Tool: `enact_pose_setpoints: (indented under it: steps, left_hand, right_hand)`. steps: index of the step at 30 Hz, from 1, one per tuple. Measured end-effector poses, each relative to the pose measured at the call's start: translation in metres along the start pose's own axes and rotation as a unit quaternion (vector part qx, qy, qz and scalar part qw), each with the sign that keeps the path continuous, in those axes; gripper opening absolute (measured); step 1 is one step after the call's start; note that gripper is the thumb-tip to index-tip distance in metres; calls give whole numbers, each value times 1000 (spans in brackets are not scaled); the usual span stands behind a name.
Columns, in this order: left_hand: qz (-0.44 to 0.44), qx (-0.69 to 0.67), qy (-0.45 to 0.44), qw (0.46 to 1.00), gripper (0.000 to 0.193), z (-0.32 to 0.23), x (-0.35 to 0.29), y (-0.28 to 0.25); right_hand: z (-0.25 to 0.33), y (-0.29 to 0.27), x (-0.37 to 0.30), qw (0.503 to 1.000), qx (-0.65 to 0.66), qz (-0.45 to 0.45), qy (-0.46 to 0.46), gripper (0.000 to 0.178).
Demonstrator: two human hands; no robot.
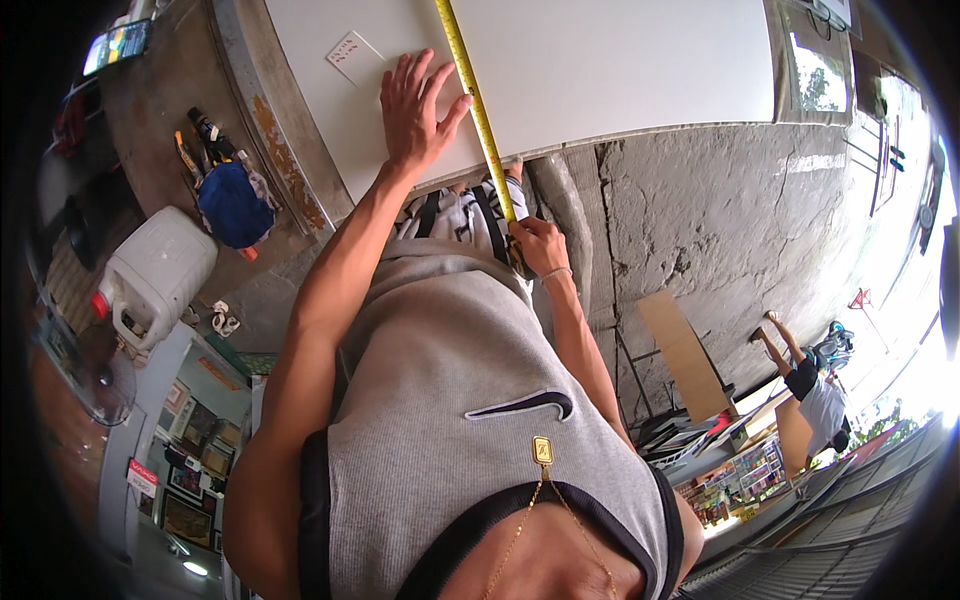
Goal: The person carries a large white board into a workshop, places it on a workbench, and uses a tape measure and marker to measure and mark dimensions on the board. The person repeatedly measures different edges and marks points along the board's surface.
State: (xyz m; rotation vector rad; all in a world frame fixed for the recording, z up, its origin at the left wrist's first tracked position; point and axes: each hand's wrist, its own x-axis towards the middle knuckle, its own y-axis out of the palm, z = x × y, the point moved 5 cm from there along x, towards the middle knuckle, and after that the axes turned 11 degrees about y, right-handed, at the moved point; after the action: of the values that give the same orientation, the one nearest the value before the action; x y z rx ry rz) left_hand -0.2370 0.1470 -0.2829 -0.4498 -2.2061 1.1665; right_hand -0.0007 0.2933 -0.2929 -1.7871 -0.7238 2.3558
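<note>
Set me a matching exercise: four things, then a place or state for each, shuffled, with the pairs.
1. Bare left hand
2. Bare right hand
3. Long yellow tape measure
4. Red-capped white plastic jug

A. Stretched across the flat white board
B. At the picture's left, near a blue cloth bundle
C. Open, fingers apart, over that board
D. Closed at the tape's lower end

Pairs: 1-C, 2-D, 3-A, 4-B

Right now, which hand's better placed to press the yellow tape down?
Likely your left hand: it's over the white panel, close beside the yellow tape. Your right hand holds its near end, off the panel.
</note>
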Motion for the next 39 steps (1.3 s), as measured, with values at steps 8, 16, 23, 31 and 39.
enact_pose_setpoints:
  steps: [8,16,23,31,39]
  left_hand:
    - [-12,-3,5,1000,45,-2,4,-5]
    - [-231,-245,-208,918,44,60,26,-91]
    - [-272,-309,-332,849,55,122,-20,-185]
    - [-51,-331,-327,884,29,80,-87,-128]
    - [27,-103,-164,981,11,39,-130,-114]
  right_hand:
    - [5,-6,-5,1000,19,-16,-6,34]
    - [3,-73,-29,992,57,-74,-79,24]
    - [-21,-194,2,970,-110,-73,-204,16]
    - [40,-281,27,884,-352,-105,-291,15]
    - [86,-293,69,841,-445,-76,-298,15]
